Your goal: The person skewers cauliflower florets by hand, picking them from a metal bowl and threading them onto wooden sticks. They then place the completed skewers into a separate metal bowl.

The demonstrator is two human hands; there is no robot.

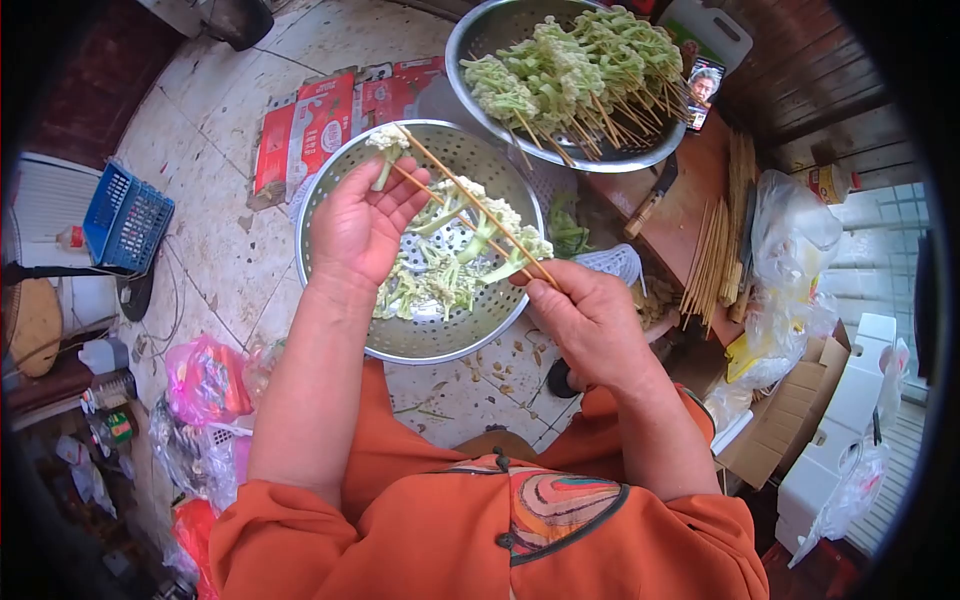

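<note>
My left hand [365,220], palm turned up, has its fingers curled round a small cauliflower floret [388,143]. My right hand [592,318] pinches the near ends of two bamboo skewers [462,190], which slant up and left to the floret. A pale green cauliflower piece [508,262] sits along the skewers close to my right fingertips. Below both hands stands a perforated metal colander [330,190] with loose cauliflower florets [425,285] in it.
A metal basin [463,95] at the back holds many skewered cauliflower pieces [575,75]. On the red-brown board [685,220] lie a knife [652,200] and loose bamboo skewers [708,260]. A phone [704,92] leans by the basin. Flattened red cardboard [320,130] covers floor tiles.
</note>
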